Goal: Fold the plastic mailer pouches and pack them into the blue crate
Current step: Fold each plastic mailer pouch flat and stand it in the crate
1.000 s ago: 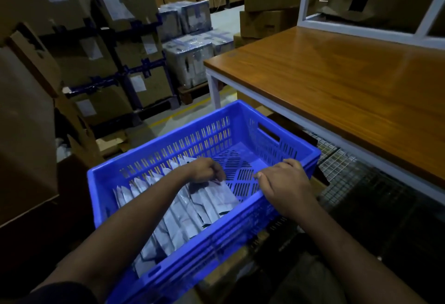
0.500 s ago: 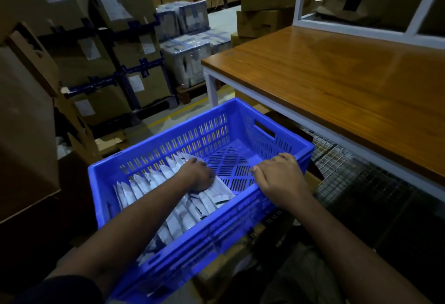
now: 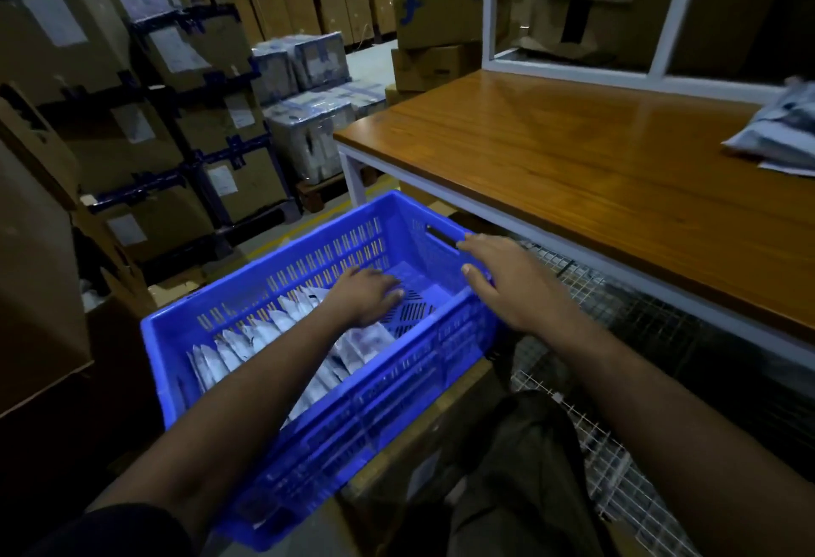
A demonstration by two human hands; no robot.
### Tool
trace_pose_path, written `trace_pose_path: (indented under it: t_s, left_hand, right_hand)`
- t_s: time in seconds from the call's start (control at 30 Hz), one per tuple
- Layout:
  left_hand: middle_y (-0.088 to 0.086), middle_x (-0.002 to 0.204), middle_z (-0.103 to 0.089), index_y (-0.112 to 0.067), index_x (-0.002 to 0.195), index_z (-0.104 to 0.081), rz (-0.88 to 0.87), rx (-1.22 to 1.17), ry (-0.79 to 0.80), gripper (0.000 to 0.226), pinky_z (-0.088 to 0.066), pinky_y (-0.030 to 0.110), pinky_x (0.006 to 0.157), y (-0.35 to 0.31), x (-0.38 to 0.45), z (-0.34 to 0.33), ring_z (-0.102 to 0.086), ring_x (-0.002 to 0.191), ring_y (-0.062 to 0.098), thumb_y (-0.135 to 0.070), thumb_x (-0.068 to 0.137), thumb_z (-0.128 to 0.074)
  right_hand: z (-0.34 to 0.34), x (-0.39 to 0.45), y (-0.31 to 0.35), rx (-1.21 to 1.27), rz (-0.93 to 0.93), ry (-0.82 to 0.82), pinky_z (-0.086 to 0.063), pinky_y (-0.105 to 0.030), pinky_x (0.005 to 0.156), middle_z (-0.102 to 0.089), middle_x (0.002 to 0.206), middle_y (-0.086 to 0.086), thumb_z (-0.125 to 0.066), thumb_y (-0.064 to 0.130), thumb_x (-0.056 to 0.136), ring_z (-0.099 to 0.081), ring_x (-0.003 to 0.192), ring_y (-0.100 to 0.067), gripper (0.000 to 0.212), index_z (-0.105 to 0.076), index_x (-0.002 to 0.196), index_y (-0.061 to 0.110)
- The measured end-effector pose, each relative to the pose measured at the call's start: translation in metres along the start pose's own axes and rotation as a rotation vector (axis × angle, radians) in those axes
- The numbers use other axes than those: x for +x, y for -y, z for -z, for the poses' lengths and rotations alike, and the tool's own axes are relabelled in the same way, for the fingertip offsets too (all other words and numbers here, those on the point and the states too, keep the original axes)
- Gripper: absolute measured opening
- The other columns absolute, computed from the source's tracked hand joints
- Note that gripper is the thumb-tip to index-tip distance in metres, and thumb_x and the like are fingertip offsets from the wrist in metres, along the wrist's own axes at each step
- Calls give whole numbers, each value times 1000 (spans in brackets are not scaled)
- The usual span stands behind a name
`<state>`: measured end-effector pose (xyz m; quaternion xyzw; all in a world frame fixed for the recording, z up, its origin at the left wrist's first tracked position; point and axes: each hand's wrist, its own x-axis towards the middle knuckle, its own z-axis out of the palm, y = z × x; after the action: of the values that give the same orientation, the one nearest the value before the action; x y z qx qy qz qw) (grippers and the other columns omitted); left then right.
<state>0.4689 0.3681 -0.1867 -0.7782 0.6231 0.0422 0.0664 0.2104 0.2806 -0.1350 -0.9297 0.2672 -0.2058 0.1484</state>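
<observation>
While the left hand (image 3: 368, 296) is pressing flat on the newest folded pouch, fingers straight and gripping nothing, the right hand (image 3: 507, 283) is lifting off the near rim of the blue crate (image 3: 308, 415), where it was resting curled half a second ago. In the one head view it is now hovering over the crate's right end, near the handle slot, fingers spread wide and empty.

The folded mailer pouches (image 3: 247, 342) are standing on edge in a leaning row along the crate's left portion, with a few more lying flatter under the left forearm. The slotted floor at the right end is showing bare blue, so there looks to be room for more.

The view is swinging rightward too, and it is bringing a small heap of unfolded pouches (image 3: 783, 133) into sight at the far right edge of the wooden surface (image 3: 551, 168), well apart from the crate. Taken together, the freed right hand and the turning head are suggesting that one pouch has just been seated and the next is about to be fetched; that is a reading, not something shown.

Behind, stacked cardboard cartons (image 3: 145, 115) and shrink-wrapped bundles (image 3: 308, 71) are lining the dim warehouse aisle. A white metal frame (image 3: 489, 5) is standing at the back of the surface.
</observation>
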Motion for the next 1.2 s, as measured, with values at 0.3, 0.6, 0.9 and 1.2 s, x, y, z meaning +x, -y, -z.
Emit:
trace_pose_path:
  t_s: [0.3,0.6,0.9,1.2]
  left_hand:
    - [14,132,-61,-23,141,-54,-296,-518,-683,51,-43,40,103,-143,34,122,-53,124,29,-42,95,-44]
    - [14,138,-57,-23,146,-46,-566,-500,-587,62,-41,46,104,-336,68,171,-49,130,33,-53,94,-34]
    - [3,157,-38,-33,154,-31,-694,-511,-491,54,-27,46,117,-475,85,176,-28,145,23,-46,103,-42]
    - [4,153,-44,-23,153,-35,-652,-456,-422,56,-32,42,113,-505,122,156,-29,145,22,-45,102,-44]
  right_hand:
    - [109,-53,-57,-208,-146,-352,-34,-37,114,-51,148,-14,-57,24,91,-49,135,-30,44,-61,132,10]
    - [216,-151,-146,-371,-477,-454,-26,-35,118,-37,159,-7,-53,27,100,-32,145,-23,51,-44,149,14]
    - [272,-254,-223,-505,-789,-436,-25,-35,119,-32,161,-5,-46,37,102,-30,147,-20,54,-37,152,17]
    - [280,-243,-256,-508,-755,-485,-45,-36,100,-62,126,-5,-47,31,100,-55,116,-20,33,-56,129,17]
